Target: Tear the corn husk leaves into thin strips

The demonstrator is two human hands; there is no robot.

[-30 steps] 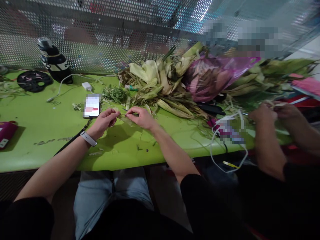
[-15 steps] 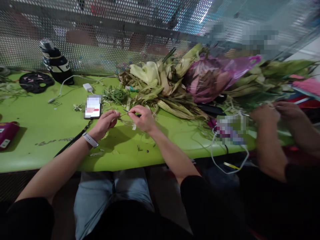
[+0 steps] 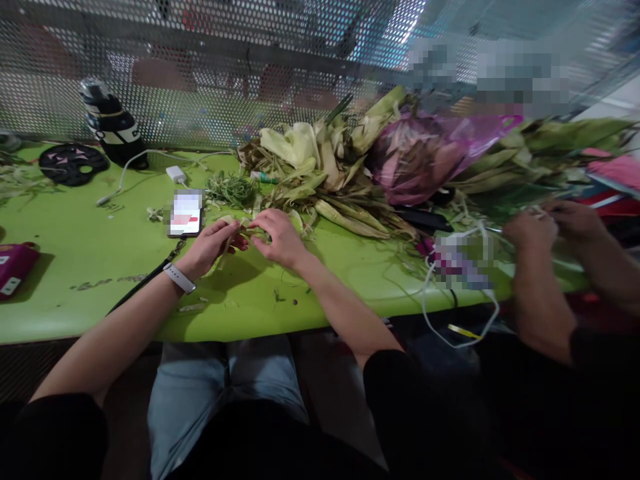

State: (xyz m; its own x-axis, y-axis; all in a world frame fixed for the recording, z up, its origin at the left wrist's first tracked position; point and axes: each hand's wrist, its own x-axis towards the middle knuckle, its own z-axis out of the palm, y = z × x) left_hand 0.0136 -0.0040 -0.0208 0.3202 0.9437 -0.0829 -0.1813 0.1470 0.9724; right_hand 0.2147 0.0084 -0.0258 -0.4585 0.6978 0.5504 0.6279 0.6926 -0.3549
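Note:
Above the green tabletop point(image 3: 240, 320), my left hand point(image 3: 215, 245) is closed in a pinch on a thin, pale green corn husk strip point(image 3: 243, 231); part of it hangs below the fingers. My right hand point(image 3: 279, 235) meets it from the other side, thumb and fingers curved about the strip's other end, though their exact grip is partly hidden. Just behind both hands lies a small heap of green knotted strips point(image 3: 231, 189). A phone point(image 3: 185, 215) with a lit screen is left of my left hand.
Corn husks point(image 3: 333, 163) are piled along the perforated metal panel point(image 3: 200, 80), with a pink plastic bag point(image 3: 415, 160) among them. A black bottle point(image 3: 113, 127), white charger point(image 3: 175, 175) and maroon box point(image 3: 17, 267) stand left. At right, a co-worker's hands point(image 3: 533, 230) work near a white cord point(image 3: 425, 310).
The fingers of my right hand have loosened from a tight pinch and shifted slightly left, closer to my left hand. The dark tip that stuck out between the hands no longer shows.

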